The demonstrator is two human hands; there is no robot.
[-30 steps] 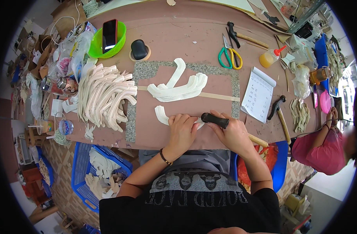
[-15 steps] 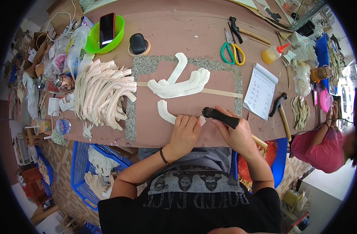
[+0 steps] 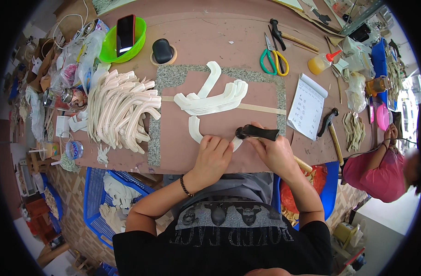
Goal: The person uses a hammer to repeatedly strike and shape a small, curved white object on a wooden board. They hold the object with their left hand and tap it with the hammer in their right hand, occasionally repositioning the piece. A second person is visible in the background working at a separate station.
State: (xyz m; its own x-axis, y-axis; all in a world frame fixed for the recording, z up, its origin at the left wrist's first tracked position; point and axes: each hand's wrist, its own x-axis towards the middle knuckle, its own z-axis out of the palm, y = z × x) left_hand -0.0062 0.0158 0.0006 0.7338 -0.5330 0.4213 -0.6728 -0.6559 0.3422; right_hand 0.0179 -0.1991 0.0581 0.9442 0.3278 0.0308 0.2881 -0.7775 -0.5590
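Forearms (image 3: pixel 171 197) angled inward, left hand (image 3: pixel 213 155) holding white strip (image 3: pixel 194 128), right hand (image 3: pixel 277 155) gripping hammer (image 3: pixel 261 133)

Left fingers (image 3: pixel 213 146) hold a white strip (image 3: pixel 194 129); right fingers (image 3: pixel 258 146), a hammer (image 3: pixel 261 132).

White strip (image 3: pixel 194 129), black-headed hammer (image 3: pixel 262 132), speckled grey slab (image 3: pixel 154 149)
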